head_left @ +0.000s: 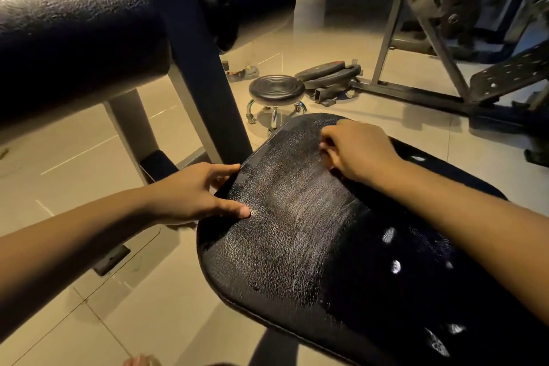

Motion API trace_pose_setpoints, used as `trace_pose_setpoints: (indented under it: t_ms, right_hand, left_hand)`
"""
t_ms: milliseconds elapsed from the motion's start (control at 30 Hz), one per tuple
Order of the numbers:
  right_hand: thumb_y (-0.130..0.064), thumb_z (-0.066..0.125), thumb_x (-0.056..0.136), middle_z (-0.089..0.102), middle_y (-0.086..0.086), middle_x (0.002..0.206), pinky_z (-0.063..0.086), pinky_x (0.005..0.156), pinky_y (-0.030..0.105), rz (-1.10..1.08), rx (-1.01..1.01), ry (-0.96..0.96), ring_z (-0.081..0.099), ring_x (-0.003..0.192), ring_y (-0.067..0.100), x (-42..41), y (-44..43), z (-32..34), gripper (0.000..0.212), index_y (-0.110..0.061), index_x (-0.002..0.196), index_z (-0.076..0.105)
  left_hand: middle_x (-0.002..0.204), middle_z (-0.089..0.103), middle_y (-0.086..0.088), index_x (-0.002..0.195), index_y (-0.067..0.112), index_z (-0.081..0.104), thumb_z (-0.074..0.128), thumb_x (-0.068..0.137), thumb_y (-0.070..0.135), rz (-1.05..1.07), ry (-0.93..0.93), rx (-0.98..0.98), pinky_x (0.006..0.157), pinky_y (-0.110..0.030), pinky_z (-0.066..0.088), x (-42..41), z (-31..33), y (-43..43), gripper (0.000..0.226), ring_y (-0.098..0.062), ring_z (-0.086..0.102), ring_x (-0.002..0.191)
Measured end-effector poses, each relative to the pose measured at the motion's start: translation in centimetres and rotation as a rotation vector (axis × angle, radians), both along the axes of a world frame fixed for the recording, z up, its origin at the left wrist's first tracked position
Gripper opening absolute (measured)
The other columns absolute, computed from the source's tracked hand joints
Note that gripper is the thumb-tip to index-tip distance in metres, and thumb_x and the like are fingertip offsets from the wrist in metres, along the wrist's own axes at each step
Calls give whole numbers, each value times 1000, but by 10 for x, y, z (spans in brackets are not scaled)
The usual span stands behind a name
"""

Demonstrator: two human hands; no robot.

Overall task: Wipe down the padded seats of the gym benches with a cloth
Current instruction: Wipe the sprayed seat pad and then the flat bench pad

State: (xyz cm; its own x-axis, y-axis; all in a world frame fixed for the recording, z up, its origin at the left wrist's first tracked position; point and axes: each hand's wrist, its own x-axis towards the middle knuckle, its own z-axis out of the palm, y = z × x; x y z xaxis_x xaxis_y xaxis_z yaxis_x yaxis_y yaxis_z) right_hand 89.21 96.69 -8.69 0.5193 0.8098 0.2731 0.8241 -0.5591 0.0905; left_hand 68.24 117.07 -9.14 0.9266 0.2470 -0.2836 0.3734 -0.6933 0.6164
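Black padded seat [297, 235], edge grasped by left hand [193, 194]; right hand [358, 153] curled atop, what it holds hidden.

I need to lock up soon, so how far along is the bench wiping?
Done: the seat shows wet-looking streaks across its middle. In hand: the left hand grips the seat's edge; the right hand seems to hold the cloth at the far end. Left: likely the side that the cloth covers.
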Motion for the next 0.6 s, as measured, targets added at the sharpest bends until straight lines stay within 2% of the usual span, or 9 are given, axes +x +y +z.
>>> trace_pose_setpoints:
  t_ms: [67,133,200,267,333,367,433,533,600]
  right_hand:
    - [-33,48,103,66,9,103,55,76,41,-176,51,-43,63,93,35,25,-9,-2,24,-21,111,67]
    - [-34,49,102,65,8,105,52,76,40,-140,70,-2,63,95,34,6,-6,-1,23,-23,112,66]
    - [-36,53,99,64,3,103,49,75,38,66,70,130,64,96,31,-38,3,3,17,-27,106,66]
    - [-35,59,96,64,1,96,47,68,35,421,29,192,64,87,27,-87,6,6,13,-26,101,68]
    - [-34,61,97,63,1,94,42,61,32,617,-24,166,64,79,26,-100,5,-1,14,-24,105,68]
    - [-36,58,99,62,0,98,42,63,31,571,-7,122,64,81,25,-87,5,0,17,-25,109,67]
    - [-39,51,103,60,1,104,43,68,31,288,-5,52,64,91,28,-39,5,0,21,-26,113,63]
    - [-34,49,102,64,8,102,53,74,38,-138,34,-49,64,91,35,27,-14,4,22,-21,110,65]
    - [-33,52,99,63,8,104,52,75,39,-113,37,-43,64,95,35,14,-18,5,22,-21,112,65]
  left_hand:
    - [133,52,25,154,32,35,78,69,66,7,-4,-8,116,-35,36,-1,-1,-1,101,-1,49,124]
    - [125,49,30,154,32,35,77,71,59,22,-4,-18,114,-34,37,-1,0,-1,97,-2,47,123]
    - [121,49,31,153,32,36,76,72,54,35,-3,-24,114,-34,39,-1,0,-1,92,-3,48,125]
    - [129,49,26,154,33,35,78,70,67,20,-6,-1,114,-35,41,-1,0,0,100,-7,48,131]
    - [134,47,23,154,33,33,77,65,74,5,-12,25,114,-34,41,0,1,0,108,-7,47,132]
    - [135,48,21,154,32,33,78,68,71,2,-5,33,114,-35,41,1,1,2,105,-8,48,132]
    - [139,49,18,155,32,33,78,68,67,5,8,25,115,-37,40,1,2,1,103,-8,48,131]
    - [140,48,17,155,33,32,76,70,61,12,4,-3,116,-36,38,-1,1,-2,100,-5,46,127]
    - [139,49,18,155,34,32,74,71,56,19,0,-22,115,-35,37,-1,0,-2,97,-4,46,126]
